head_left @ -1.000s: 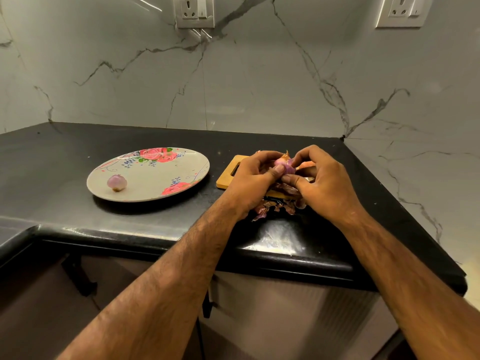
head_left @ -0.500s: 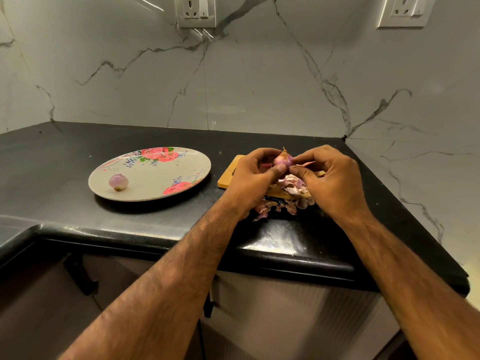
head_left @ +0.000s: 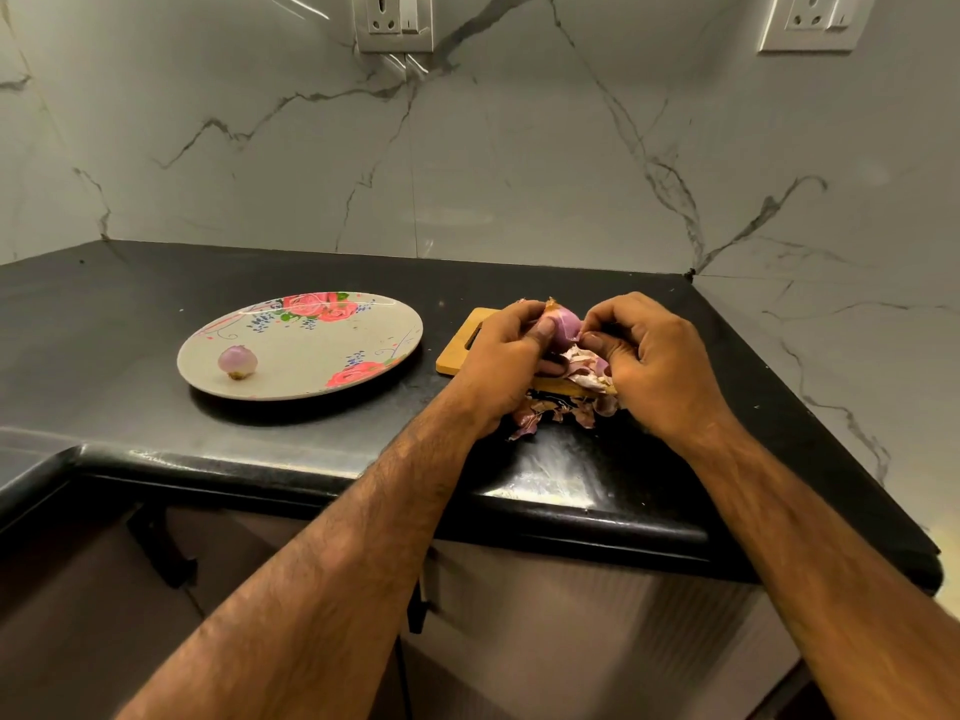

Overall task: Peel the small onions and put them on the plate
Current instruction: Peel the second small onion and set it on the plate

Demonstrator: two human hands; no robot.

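One peeled onion (head_left: 237,361) lies on plate (head_left: 311,376) — second onion (head_left: 563,324), part-skinned, is gripped by left hand (head_left: 501,366), skin (head_left: 584,363) pinched by right hand (head_left: 657,361).

rose-patterned plate (head_left: 291,379), purple onion (head_left: 563,324), black counter (head_left: 104,304)

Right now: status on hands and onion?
Left hand grips the onion over the cutting board; right hand pinches its skin. One peeled onion on the plate. Nothing in the way; peel scraps on the counter.
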